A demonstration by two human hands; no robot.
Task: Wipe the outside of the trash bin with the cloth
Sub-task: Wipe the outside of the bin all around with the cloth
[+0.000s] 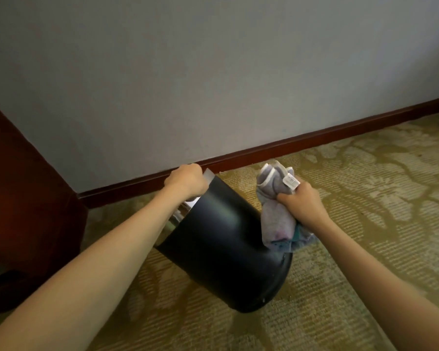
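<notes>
The black trash bin (223, 252) is tipped toward the wall, its base on the carpet (365, 224). The left hand (185, 182) curls its fingers over the bin's rim, steadying it. The right hand (300, 203) grips a bunched grey cloth (276, 196) against the bin's right side. A good stroke likely means firm pressure, long overlapping passes, and turning the bin.

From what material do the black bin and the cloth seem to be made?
The trash bin looks like smooth, glossy plastic or lacquered metal: a soft light streak runs across its black wall. The cloth looks like soft woven towel fabric, grey with pale hemmed edges and a sewn label.
</notes>
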